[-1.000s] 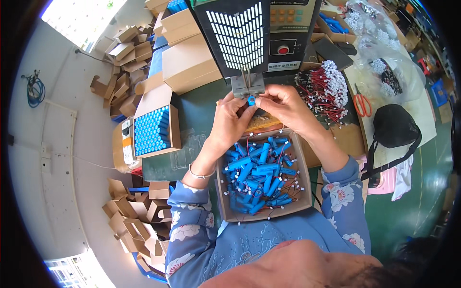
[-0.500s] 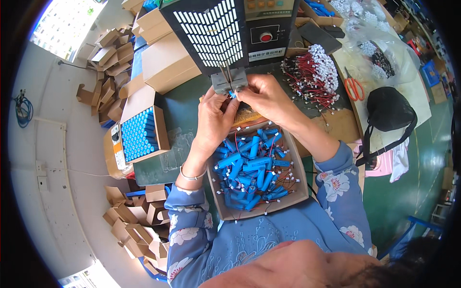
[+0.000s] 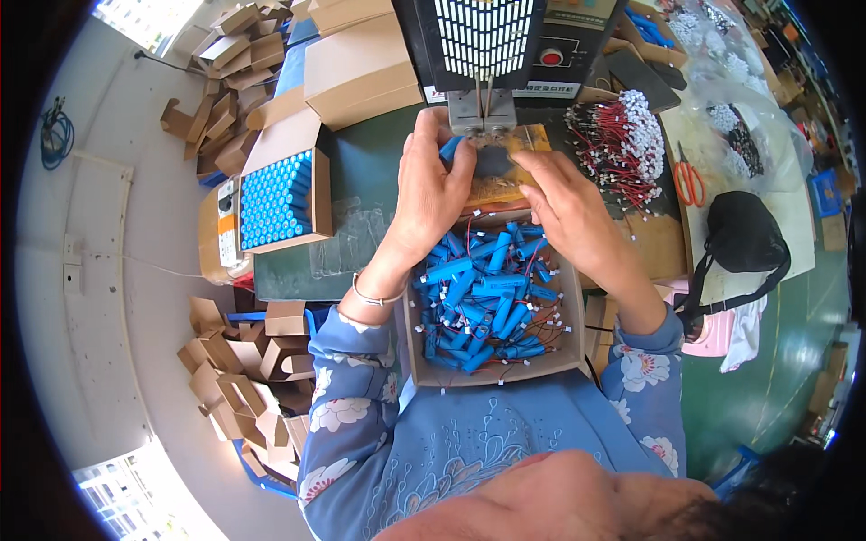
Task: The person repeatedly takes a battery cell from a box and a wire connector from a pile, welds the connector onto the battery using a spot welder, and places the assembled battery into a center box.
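Lying nearest the body: cardboard tray (image 3: 550,371), loosely heaped with smooth blue cylinders (image 3: 496,287), thin red and dark leads, small white plugs. Left hand (image 3: 428,187): thumb and fingers clamped on a single blue cylinder (image 3: 449,150), tilted, just left of the grey metal head (image 3: 483,114). Right hand (image 3: 572,206): thumb and fingers apart, nothing seen between; contact with the scuffed yellow plate (image 3: 532,138) cannot be told. Beyond: black machine (image 3: 538,36), slotted front, round red knob (image 3: 551,58), white label (image 3: 552,89) bearing dark printed characters.
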The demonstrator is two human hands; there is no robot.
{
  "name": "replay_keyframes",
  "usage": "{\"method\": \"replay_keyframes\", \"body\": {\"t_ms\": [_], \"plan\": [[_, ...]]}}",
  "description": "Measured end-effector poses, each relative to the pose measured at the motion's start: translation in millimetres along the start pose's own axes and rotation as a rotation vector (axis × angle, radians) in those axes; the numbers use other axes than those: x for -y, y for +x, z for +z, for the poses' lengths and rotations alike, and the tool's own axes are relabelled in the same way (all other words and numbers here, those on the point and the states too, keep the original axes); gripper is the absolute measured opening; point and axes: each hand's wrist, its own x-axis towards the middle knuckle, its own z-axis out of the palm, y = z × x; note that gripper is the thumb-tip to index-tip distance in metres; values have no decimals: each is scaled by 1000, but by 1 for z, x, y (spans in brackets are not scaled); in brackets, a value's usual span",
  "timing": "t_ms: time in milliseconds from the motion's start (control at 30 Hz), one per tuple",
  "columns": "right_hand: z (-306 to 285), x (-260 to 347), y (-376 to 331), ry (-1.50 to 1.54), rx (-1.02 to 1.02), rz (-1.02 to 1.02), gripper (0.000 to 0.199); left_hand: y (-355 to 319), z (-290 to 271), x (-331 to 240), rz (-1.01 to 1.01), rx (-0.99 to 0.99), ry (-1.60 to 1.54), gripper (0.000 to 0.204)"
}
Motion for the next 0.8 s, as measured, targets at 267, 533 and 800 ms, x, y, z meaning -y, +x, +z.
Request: {"method": "replay_keyframes", "body": {"t_ms": [267,533,800], "plan": [[-21,12,-6,-131,314,-165,27,6,-11,-4,-76,68,34,17],[-20,8,-2,326,167,-295,8,2,-1,8,105,135,123,9],[-8,-9,28,739,94,330,16,5,3,-1,42,179,123,7]]}}
